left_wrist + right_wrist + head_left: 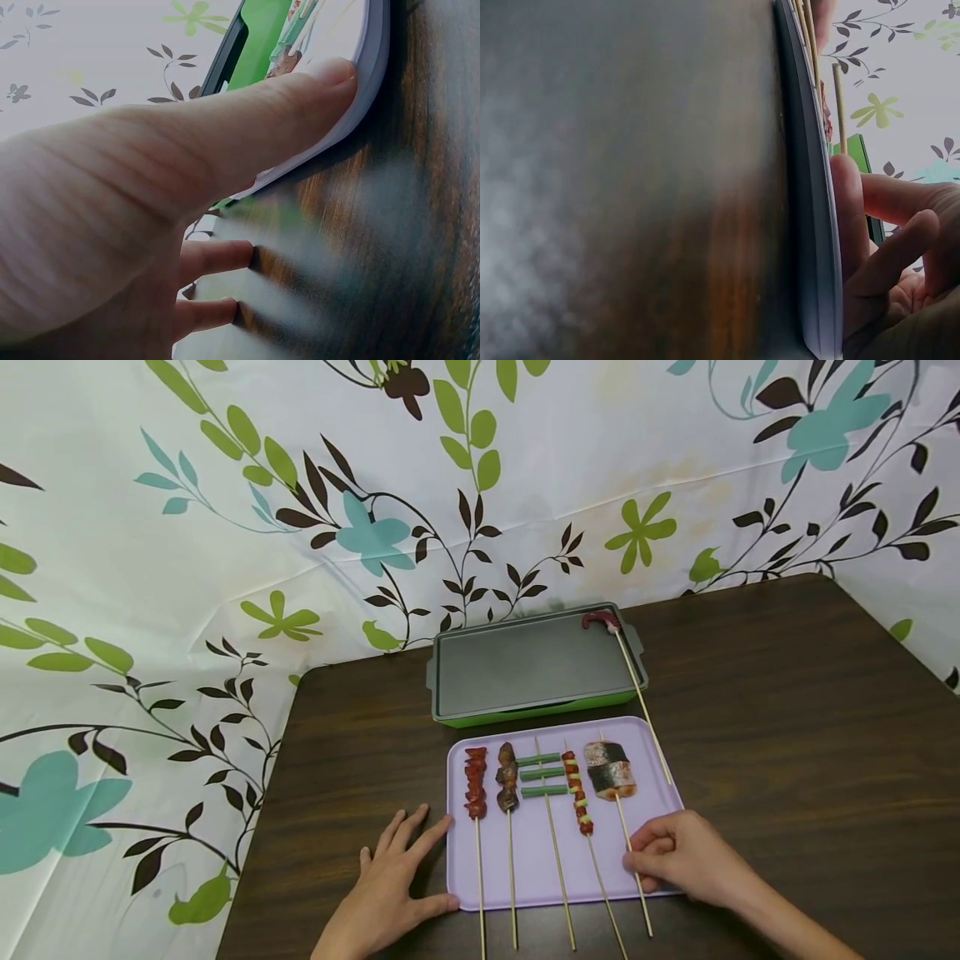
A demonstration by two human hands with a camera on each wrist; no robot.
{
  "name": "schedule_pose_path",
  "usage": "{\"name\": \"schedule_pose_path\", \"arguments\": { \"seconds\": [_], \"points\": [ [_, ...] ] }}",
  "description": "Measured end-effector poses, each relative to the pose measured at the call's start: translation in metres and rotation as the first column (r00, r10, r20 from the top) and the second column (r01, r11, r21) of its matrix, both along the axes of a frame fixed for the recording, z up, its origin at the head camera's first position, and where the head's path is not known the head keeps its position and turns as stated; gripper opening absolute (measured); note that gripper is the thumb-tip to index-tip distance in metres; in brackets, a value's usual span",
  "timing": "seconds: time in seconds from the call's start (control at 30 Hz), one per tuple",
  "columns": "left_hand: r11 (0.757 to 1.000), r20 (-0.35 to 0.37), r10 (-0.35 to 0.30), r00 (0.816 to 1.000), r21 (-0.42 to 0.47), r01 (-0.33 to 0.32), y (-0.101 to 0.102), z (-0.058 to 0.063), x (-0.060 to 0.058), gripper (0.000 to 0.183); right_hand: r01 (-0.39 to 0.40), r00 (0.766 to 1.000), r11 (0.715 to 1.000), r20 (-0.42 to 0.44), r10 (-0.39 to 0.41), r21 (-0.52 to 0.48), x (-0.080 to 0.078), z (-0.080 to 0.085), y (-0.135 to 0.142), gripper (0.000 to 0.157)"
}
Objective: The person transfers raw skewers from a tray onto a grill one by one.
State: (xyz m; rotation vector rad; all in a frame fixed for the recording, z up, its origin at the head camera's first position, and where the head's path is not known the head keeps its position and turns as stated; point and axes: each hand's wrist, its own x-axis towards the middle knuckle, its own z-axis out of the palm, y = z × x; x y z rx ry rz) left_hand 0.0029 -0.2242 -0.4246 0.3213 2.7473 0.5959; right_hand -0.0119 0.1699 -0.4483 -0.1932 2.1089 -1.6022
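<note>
Leaf-printed cloth point(555, 460) is hanging beyond the lilac tray point(534, 868); on its right, your right hand point(678, 856) is seemingly pinching a slender wooden skewer point(625, 827), your splayed left hand point(386, 885) touching the left rim.

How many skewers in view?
6. On the lilac tray, left to right: red skewer, brown skewer, green skewer, red-and-green skewer, banded skewer. Sixth skewer: over the griddle, right end. None seem hidden.

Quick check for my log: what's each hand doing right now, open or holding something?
Left hand: open, fingers spread, thumb touching the lilac tray.
Right hand: closed, pinching the dark-and-pale-topped skewer by its stick.
</note>
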Motion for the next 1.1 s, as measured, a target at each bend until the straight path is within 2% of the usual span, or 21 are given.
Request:
{"name": "schedule_pose_path", "arguments": {
  "seconds": [0.43,0.8,0.93,1.1],
  "points": [
    [1.000,0.001,0.002,1.000,-0.001,-0.002,0.000,-0.001,0.000,0.089,0.008,1.000,0.998,0.001,-0.008,0.057,0.010,0.013,0.001,0.018],
    [1.000,-0.004,-0.001,1.000,0.003,0.001,-0.001,-0.001,0.001,0.089,-0.058,0.995,0.998,-0.077,0.059,0.020,0.018,0.034,0.003,0.011],
    [1.000,-0.006,0.001,1.000,-0.001,-0.001,-0.001,-0.001,0.001,0.088,-0.079,0.988,0.997,-0.134,0.080,0.015,0.013,0.048,0.003,0.011],
    [1.000,-0.005,-0.002,1.000,-0.004,0.002,-0.001,-0.001,0.001,0.089,-0.057,0.985,0.998,-0.162,0.063,0.041,-0.006,0.067,0.007,0.019]
  ]
}}
